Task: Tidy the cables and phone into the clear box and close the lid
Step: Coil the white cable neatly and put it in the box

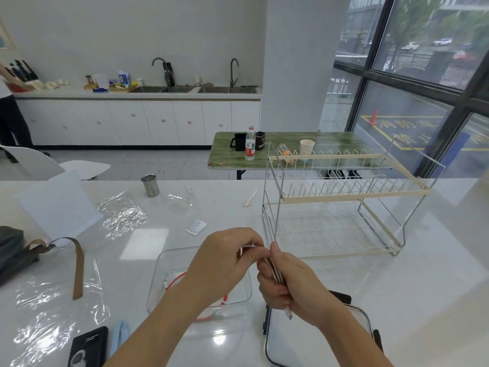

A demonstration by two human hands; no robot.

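My left hand [225,263] and my right hand [285,284] are together above the table, both gripping a folded bundle of white cable [275,274]. Its plug end sticks out below my right fist. Under my left forearm stands the clear box [158,276], with a red cable [176,280] coiled inside it. The clear lid [272,348], with black clasps, lies flat to the right of the box, partly under my right arm. A black phone [88,348] lies at the bottom left on the table.
A two-tier wire dish rack [341,205] stands to the right behind my hands. Crinkled plastic film [121,215], a metal cup [150,185], a small paper packet [196,227], a brown strap [78,268] with a dark bag [10,250], and a light-blue item [120,335] lie on the white table.
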